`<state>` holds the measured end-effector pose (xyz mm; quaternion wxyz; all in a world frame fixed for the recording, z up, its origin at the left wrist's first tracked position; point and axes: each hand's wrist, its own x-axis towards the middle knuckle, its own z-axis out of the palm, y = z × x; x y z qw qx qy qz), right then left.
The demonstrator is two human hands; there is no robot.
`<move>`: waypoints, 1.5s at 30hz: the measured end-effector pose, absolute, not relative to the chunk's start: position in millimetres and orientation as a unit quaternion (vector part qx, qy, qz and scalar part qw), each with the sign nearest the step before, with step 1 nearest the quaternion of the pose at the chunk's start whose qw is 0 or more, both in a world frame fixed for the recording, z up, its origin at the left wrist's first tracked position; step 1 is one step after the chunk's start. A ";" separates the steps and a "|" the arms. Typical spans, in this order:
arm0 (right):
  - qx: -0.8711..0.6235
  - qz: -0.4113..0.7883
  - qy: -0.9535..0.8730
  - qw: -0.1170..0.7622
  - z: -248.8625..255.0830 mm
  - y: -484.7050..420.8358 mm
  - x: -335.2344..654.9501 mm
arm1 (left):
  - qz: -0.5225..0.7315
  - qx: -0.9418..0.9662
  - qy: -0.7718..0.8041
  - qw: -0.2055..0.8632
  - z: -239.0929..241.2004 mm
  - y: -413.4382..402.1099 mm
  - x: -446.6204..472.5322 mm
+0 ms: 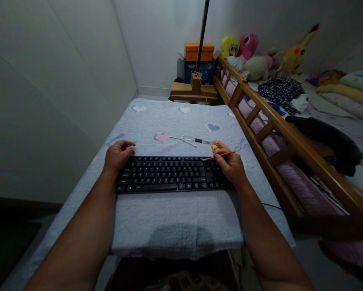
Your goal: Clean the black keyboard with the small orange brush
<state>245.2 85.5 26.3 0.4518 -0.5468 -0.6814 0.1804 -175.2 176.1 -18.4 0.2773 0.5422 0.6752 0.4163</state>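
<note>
A black keyboard (169,173) lies across a table covered with a pale heart-print cloth (175,218). My left hand (118,154) rests curled on the keyboard's upper left corner, gripping its edge. My right hand (231,165) is at the keyboard's right end, fingers pinched on a thin orange stick (220,155) whose tip points left over the top-right keys. Just behind my right hand lies a small peach-coloured object (220,144). A pair of metal tools with dark handles (191,140) lies on the cloth beyond the keyboard.
A wooden bed rail (278,129) runs along the table's right side, with bedding, dark clothes and plush toys (248,46) beyond. At the far end stand a wooden base with a dark pole (199,60) and an orange box (198,51). A wall closes the left side.
</note>
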 end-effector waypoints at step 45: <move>-0.567 0.168 -0.650 0.477 19.6 83.7 246.4 | 0.414 0.539 0.680 0.275 -20.4 176.8 -176.9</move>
